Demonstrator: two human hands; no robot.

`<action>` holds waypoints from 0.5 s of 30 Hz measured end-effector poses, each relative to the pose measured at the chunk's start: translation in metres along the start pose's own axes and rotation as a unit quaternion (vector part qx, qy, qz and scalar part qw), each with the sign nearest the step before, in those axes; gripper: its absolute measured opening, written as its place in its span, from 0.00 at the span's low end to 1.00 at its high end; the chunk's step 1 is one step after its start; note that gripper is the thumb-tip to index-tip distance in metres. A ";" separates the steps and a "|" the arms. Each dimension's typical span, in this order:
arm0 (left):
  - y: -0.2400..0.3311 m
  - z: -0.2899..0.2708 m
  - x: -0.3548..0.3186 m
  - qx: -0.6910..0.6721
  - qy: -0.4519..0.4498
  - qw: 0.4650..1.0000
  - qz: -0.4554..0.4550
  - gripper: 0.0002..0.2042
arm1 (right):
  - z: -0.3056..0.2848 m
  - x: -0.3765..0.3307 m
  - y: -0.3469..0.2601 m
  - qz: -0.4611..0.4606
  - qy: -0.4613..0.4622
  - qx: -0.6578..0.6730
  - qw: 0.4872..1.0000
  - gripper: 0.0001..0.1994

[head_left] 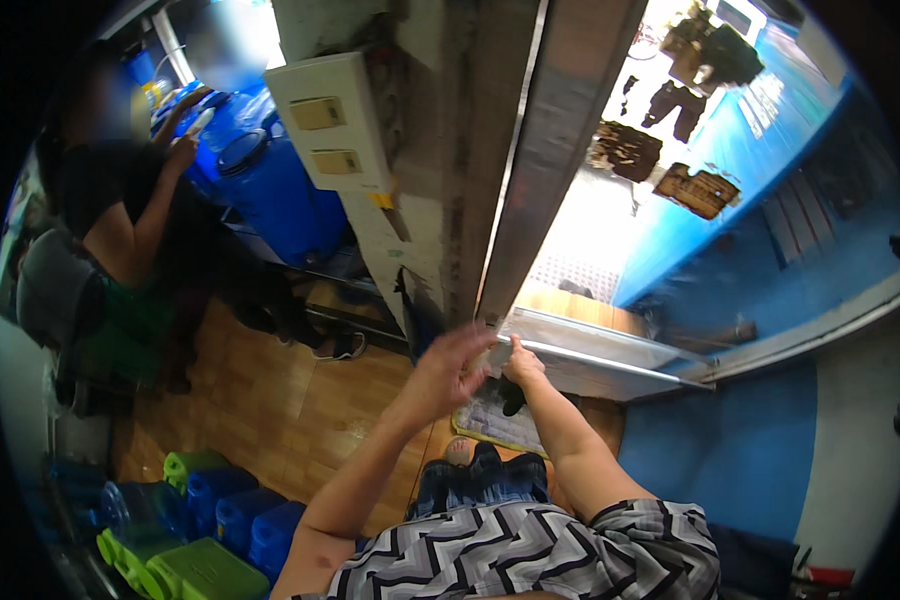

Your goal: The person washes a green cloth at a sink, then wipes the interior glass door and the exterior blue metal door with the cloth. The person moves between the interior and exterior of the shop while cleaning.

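My left hand [450,372] is raised beside the foot of the brown door post [525,190], slightly blurred, fingers and thumb apart with nothing visible between them. Just right of it, my right hand [523,363] is closed at the post-side end of a low gate panel [610,370]. This pale panel with a metal top rail spans the bottom of the bright doorway. Its rail end is partly covered by my fingers. Below my hands lies a grey floor mat [510,425] with a yellow edge.
A white switch plate [330,122] is on the wall left of the post. Further left, a person in dark clothes [120,220] sits near large blue drums [285,195]. Several green and blue jugs [205,572] stand at lower left. A blue wall [710,460] is on the right.
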State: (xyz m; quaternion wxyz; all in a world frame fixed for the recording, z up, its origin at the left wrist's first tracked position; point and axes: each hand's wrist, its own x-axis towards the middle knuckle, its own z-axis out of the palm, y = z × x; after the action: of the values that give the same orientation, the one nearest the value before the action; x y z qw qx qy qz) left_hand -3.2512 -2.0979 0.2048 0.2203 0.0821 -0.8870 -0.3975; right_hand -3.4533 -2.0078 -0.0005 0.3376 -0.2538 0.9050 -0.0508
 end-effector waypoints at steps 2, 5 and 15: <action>0.013 -0.010 0.038 0.008 0.072 0.997 0.002 0.29 | 0.004 -0.013 0.004 0.002 0.004 -0.014 1.000 0.36; 0.036 -0.026 0.078 -0.005 0.171 0.985 0.028 0.37 | 0.004 -0.040 0.009 -0.004 -0.022 -0.024 0.999 0.36; 0.099 -0.018 0.057 -0.134 0.179 0.975 0.017 0.50 | 0.013 -0.135 0.045 -0.070 -0.046 -0.020 0.996 0.37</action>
State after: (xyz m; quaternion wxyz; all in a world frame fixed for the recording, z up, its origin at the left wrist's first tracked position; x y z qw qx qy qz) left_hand -3.2902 -2.0622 0.3073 0.3912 0.1063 -0.7731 -0.4877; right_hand -3.3769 -1.9015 0.0564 0.3695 -0.3247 0.8695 -0.0447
